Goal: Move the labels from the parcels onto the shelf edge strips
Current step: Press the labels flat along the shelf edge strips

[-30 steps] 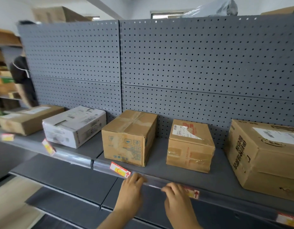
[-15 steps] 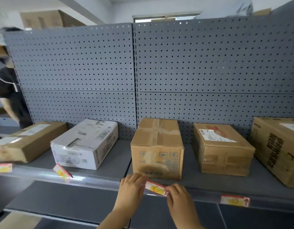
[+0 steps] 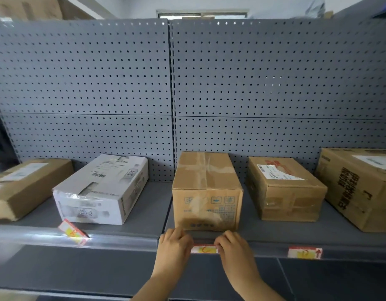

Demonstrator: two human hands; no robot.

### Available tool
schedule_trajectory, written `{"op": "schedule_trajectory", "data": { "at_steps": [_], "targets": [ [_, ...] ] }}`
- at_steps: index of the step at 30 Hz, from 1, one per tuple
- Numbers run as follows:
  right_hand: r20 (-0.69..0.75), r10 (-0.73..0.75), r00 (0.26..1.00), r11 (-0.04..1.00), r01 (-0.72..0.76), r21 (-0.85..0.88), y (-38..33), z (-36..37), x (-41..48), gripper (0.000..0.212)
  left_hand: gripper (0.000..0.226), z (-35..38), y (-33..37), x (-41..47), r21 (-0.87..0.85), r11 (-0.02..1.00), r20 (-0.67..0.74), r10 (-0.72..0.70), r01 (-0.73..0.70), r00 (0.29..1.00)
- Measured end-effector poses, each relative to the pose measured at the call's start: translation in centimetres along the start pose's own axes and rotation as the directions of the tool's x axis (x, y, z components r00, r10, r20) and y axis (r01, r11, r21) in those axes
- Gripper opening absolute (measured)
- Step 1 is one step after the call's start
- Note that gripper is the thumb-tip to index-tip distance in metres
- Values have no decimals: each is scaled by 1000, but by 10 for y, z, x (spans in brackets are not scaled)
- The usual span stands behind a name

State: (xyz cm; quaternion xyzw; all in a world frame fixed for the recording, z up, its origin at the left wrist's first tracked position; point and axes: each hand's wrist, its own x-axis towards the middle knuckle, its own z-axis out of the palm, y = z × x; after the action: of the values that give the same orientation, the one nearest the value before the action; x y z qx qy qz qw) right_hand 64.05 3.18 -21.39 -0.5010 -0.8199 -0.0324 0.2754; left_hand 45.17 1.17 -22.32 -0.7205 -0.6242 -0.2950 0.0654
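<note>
A red, white and yellow label lies level in the clear shelf edge strip, right below the middle brown parcel. My left hand pinches its left end and my right hand pinches its right end. Another label sits flat in the strip to the right, under a brown parcel with a white shipping slip. A third label sticks up crookedly from the strip at the left, before the white parcel.
Further brown parcels stand at the far left and far right of the grey shelf. A grey pegboard wall backs it. A lower shelf juts out beneath. A dark-clothed person is at the left edge.
Both hands went from the strip's right part to the tilted label before the middle parcel and took its ends. It now lies level in the strip. The view shifted to face the shelf.
</note>
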Motion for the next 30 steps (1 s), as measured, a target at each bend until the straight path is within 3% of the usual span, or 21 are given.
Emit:
{"op": "schedule_trajectory", "data": {
  "at_steps": [3, 8, 12, 16, 21, 24, 27, 30],
  "targets": [
    [15, -37, 999, 999, 38, -24, 4, 3, 0, 34, 17, 0, 2, -2, 6, 1000, 10, -23, 23, 1000],
    [2, -93, 996, 995, 93, -42, 8, 12, -3, 37, 48, 2, 13, -7, 105, 994, 34, 39, -42, 999],
    [16, -120, 993, 992, 120, -38, 2, 13, -10, 56, 69, 7, 15, -15, 81, 988, 67, 128, -133, 989],
    [-14, -154, 988, 984, 152, -93, -1, 16, -16, 66, 65, 10, 20, -19, 144, 979, 62, 140, -147, 988],
    [22, -157, 987, 971, 158, -179, 2, 31, -34, 100, 74, 11, 21, -26, 206, 965, 61, 154, -163, 986],
    [2, -129, 992, 963, 126, -237, 2, 38, -45, 90, 84, 10, 22, -30, 245, 955, 76, 153, -167, 985],
    [-45, -234, 971, 942, 215, -257, 2, 47, -56, 62, 93, 13, 20, -44, 255, 956, 72, 132, -146, 989],
    [36, -268, 963, 946, 270, -181, -1, 47, -61, 63, 89, 19, 14, -64, 234, 957, 133, 145, -173, 980]
  ]
}}
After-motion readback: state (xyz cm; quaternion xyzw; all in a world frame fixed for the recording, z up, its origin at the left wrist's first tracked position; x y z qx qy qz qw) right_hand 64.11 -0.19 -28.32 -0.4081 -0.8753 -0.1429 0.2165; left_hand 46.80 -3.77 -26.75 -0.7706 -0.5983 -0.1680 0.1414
